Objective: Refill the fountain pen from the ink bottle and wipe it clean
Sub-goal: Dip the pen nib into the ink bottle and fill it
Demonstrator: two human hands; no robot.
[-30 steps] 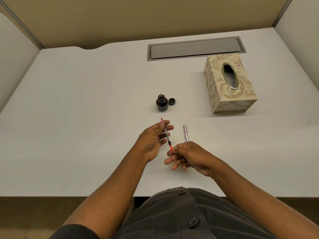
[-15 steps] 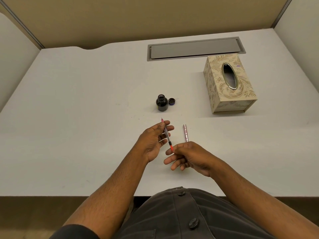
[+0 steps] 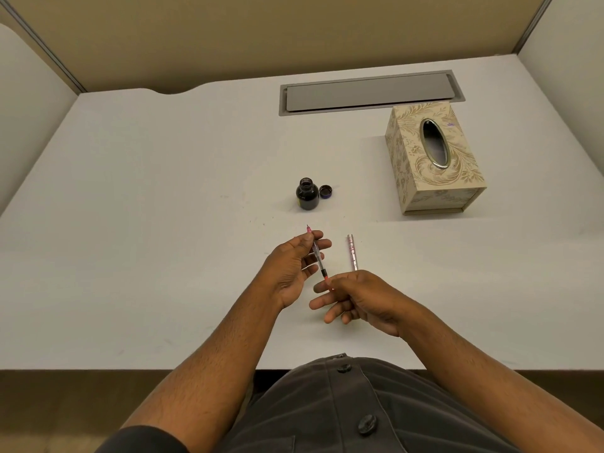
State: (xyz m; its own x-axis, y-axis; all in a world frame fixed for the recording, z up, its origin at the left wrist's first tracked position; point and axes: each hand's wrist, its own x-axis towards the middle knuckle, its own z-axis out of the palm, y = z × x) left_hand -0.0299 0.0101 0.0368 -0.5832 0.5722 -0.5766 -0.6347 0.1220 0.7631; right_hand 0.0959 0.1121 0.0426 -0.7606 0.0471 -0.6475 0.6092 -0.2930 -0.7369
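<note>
Head view: left hand (image 3: 291, 269) pinching slim clear-barrelled red-tipped fountain pen (image 3: 317, 256), right hand (image 3: 356, 297) pinching its red end knob; best twisted gently, nib up, before dipping into small open dark glass ink bottle (image 3: 307, 194).

No legible text, brand, number or sign found. The ink bottle (image 3: 307, 195) shows a label edge too small to read. The tissue box (image 3: 434, 165) bears ornamental scrollwork only, no lettering.
</note>
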